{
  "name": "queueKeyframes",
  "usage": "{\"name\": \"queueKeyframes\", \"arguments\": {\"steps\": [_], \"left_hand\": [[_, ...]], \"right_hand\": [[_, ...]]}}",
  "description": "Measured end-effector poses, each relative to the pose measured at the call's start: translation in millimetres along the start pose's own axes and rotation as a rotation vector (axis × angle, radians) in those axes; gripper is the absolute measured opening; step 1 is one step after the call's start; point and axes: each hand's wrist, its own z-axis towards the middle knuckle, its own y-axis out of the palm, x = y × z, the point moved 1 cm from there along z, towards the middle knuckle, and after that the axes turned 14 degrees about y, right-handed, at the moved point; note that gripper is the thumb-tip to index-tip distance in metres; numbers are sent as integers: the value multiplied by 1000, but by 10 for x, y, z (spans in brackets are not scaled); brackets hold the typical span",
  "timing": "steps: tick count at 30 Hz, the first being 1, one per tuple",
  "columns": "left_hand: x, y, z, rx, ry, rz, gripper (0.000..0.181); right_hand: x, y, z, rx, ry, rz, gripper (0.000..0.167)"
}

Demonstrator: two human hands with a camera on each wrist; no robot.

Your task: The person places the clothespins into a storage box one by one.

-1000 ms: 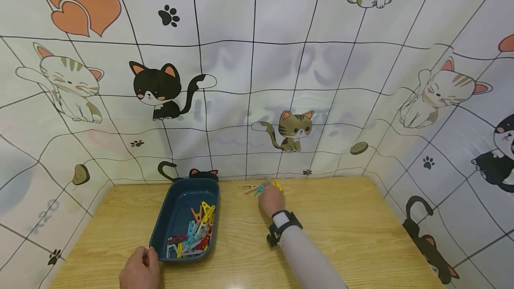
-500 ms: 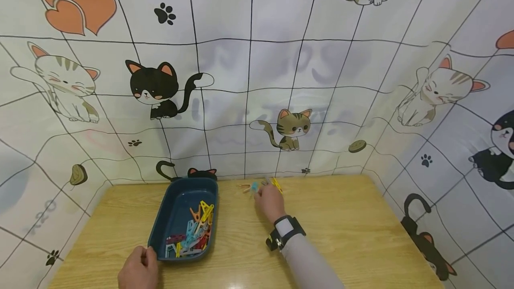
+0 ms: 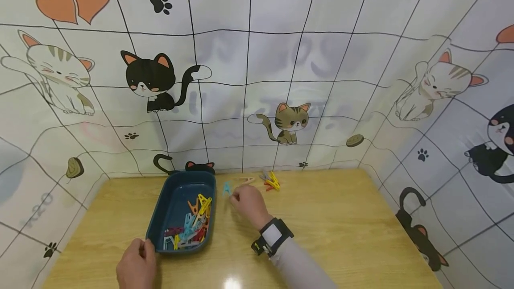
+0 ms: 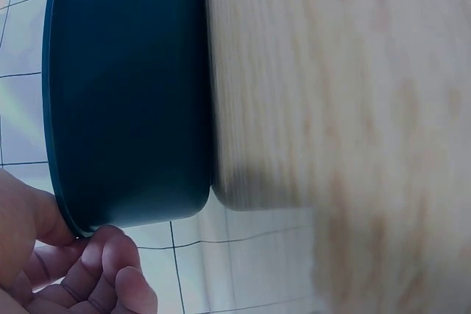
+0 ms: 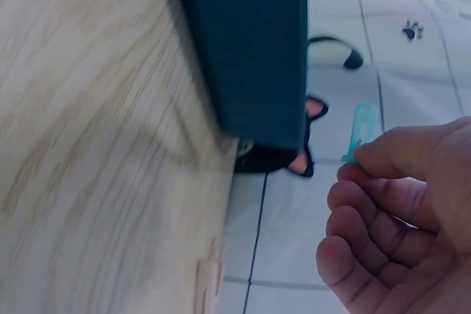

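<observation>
My right hand [image 3: 250, 204] pinches a light blue clothespin [image 5: 362, 131] between thumb and forefinger, just right of the dark blue bin [image 3: 154, 222]. The clothespin is held up off the table in the right wrist view. With thumb and fingers my left hand [image 3: 137, 263] grips the rim at the bin's near left corner; the left wrist view shows this pinch on the rim [image 4: 65, 204]. Inside the bin, several clothespins [image 3: 188, 229] in yellow, blue, red, orange and grey lie heaped toward the near right. Behind my right hand lies a beige clothespin [image 3: 246, 180].
A small group of yellow, red and grey clothespins [image 3: 273, 182] lies at the table's back, right of the bin. The wooden table [image 3: 341, 235] meets a cat-print sheet [image 3: 225, 57] behind and at both sides.
My right hand has lifted the light blue clothespin from the back group and carried it left toward the bin. The left hand keeps its grip on the rim. The head view has tilted slightly.
</observation>
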Motion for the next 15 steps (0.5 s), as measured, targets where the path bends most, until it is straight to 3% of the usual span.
{"name": "queueKeyframes", "arguments": {"steps": [3,8,15], "left_hand": [[-10,-18,16,-19,-9,4,26],[-9,-30,21,11,5,7,27],[15,-14,-18,48,47,-7,26]], "right_hand": [[-145,-6,-17,-41,-36,-2,26],[-321,17,-29,-84,-100,-12,29],[-492,132,-70,-172,-177,-118,40]]}}
